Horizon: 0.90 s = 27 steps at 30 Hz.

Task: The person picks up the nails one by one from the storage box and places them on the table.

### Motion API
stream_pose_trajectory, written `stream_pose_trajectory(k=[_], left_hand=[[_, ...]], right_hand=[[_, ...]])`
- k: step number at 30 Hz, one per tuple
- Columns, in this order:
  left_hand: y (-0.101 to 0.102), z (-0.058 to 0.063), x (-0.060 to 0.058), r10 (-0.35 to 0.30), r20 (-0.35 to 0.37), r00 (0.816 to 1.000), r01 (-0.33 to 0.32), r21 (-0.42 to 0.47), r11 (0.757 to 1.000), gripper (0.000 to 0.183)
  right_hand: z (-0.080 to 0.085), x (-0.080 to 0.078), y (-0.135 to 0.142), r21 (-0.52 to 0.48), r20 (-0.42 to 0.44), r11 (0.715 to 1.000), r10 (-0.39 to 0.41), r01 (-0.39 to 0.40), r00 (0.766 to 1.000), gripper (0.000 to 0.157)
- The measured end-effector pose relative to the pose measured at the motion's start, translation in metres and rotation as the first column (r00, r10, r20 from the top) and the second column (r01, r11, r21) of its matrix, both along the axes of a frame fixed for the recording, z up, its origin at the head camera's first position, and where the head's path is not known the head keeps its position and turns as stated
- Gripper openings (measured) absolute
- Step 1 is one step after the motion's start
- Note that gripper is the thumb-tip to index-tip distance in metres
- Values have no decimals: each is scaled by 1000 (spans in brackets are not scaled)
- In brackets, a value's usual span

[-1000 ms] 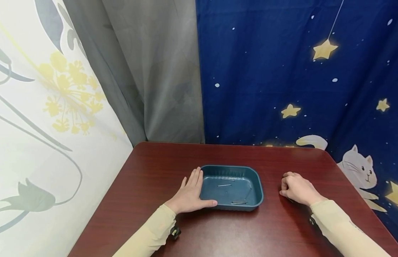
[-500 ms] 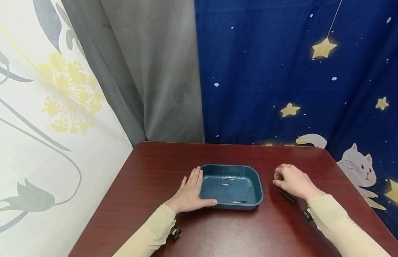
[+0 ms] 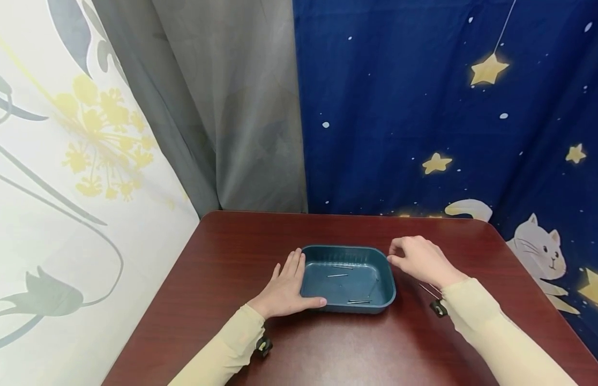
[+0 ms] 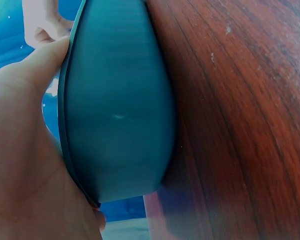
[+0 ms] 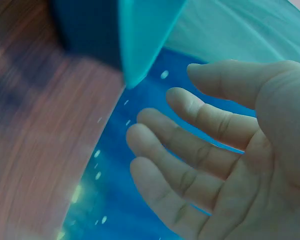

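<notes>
A dark teal plastic tray (image 3: 339, 291) stands on the table with several thin metal nails (image 3: 337, 275) lying in it. My left hand (image 3: 282, 292) rests along its left end, fingers straight and thumb over the near rim; the left wrist view shows that thumb (image 4: 42, 65) against the rim. Beside the tray's right rim, above the table, is my right hand (image 3: 421, 261), fingers loosely bent. Nothing shows between its fingertips in the right wrist view, where the tray corner (image 5: 145, 40) is close by. A few more nails (image 3: 429, 291) lie under the right wrist, partly hidden.
The dark red wooden table (image 3: 260, 236) has rounded far corners. A grey curtain (image 3: 255, 107) and a blue star-patterned curtain (image 3: 376, 107) hang behind it. A white floral drape (image 3: 87, 241) borders the left side.
My right hand has moved left and away from me, from over the nails on the table to the tray's right rim. Those nails came into view. The left hand and tray have stayed put.
</notes>
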<state>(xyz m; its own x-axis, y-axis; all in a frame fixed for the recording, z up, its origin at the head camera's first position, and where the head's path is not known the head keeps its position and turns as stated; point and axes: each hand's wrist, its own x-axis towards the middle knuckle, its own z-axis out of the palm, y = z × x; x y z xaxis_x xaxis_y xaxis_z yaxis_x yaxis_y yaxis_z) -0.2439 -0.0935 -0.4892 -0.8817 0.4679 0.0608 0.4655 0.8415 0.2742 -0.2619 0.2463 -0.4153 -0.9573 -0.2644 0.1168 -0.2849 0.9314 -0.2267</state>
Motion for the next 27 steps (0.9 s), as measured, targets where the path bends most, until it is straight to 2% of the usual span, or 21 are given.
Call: stream_pose_trajectory(k=[8,13,18,24,27], left_hand=[[0,2,-2,-14,-19,1000,14,-6,1000,121],[0,2,-1,8,7,1000,-8,-14,1000,121],[-1,3,-1,7,8,1000,-7,9,1000,119],[-1,1,0,3,11,1000,-3,16,1000,120],[-1,-1,0,7,13,1000,-7,16,1000,120]], right_hand=[[15,-8,-39,-78,27,992,98,-96,995,7],[17,-17,-62,-133,41,983,132,-126,990,4],[3,-28,-81,-136,82,980,159,-147,984,4],[-23,-37,-96,-67,143,982,184,-176,973,9],[-30,-38,-100,-46,155,980,198,-193,968,10]])
